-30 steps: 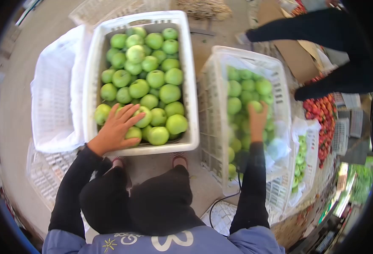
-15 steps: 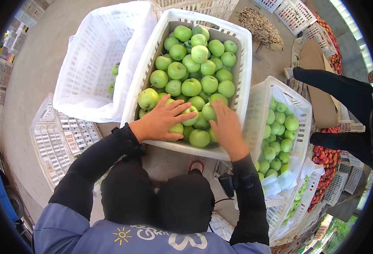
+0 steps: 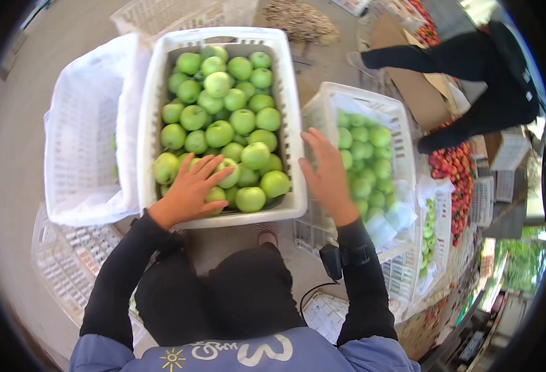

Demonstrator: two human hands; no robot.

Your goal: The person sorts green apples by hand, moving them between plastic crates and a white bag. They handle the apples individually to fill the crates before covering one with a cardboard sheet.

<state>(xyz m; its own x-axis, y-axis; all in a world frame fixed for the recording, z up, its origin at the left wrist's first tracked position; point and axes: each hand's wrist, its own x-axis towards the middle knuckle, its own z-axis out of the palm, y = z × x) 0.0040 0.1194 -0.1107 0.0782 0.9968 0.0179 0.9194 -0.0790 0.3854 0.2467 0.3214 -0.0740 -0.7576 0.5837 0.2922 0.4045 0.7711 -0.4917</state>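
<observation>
Green apples [image 3: 219, 133] are heaped in a white plastic crate [image 3: 290, 115] lined with grey-brown sheet, right in front of me. My left hand [image 3: 189, 191] lies over the apples at the crate's near left corner, fingers spread and partly covering a few of them. Just outside the crate's right wall is my right hand [image 3: 327, 173]; its thumb and fingers are apart, and I see nothing in them. Behind that hand stands a second crate [image 3: 403, 133] of green apples with a clear plastic lining.
To the left stands a white-lined crate [image 3: 87, 133] with a few apples partly visible. Below it is a slatted crate [image 3: 68, 263]. Red apples [image 3: 453, 167] are piled at the right, beside a person in dark trousers [image 3: 465, 68]. A cable [image 3: 304, 301] hangs near my right knee.
My view has swung right, so the crates appear further left. My right hand has left the apples and moved out past the crate's right wall. The left hand stays on the apples.
</observation>
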